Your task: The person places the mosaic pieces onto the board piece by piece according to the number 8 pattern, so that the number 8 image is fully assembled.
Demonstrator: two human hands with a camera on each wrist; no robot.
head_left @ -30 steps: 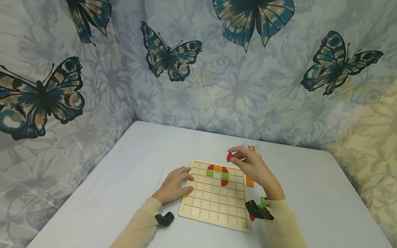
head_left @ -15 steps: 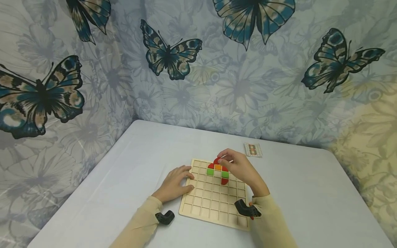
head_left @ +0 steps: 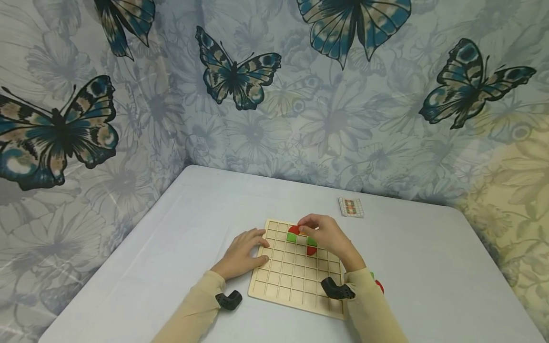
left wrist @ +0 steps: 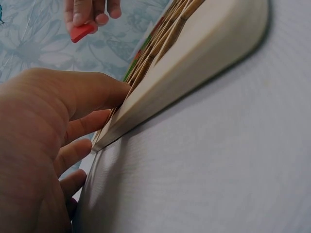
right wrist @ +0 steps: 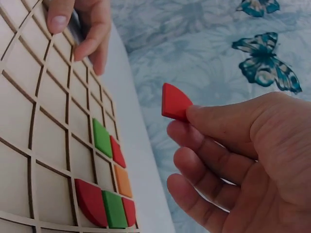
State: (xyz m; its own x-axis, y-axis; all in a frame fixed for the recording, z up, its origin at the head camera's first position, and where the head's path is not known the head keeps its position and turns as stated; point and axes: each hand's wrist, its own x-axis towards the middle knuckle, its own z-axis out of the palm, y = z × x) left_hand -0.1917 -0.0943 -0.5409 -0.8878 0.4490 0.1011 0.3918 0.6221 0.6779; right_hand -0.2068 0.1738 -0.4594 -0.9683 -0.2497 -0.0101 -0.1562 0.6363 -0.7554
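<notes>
Between thumb and index finger, my right hand (head_left: 328, 238) pinches a red quarter-circle tile (right wrist: 175, 101) above the far part of a wooden grid board (head_left: 287, 286). The right wrist view shows the tile clear of the board. Set in the grid's cells are an orange square tile (right wrist: 122, 180), two green square tiles (right wrist: 101, 137) and several red quarter-circle tiles (right wrist: 91, 203). My left hand (head_left: 241, 255) rests at the board's left edge, thumb touching the rim and fingers loosely spread. In the head view, my right fingers cover part of the tile pattern.
A small card (head_left: 350, 207) with a printed grid pattern lies beyond the board at the right. Beside my right sleeve, a loose red tile (head_left: 379, 286) and a bit of green show, mostly hidden. Butterfly-patterned fabric (head_left: 279, 143) hangs behind the white table (head_left: 171, 238).
My right hand has carried the red tile leftward and toward me, from beyond the board's right corner to over the placed tiles. The card is now uncovered. My left hand stays put.
</notes>
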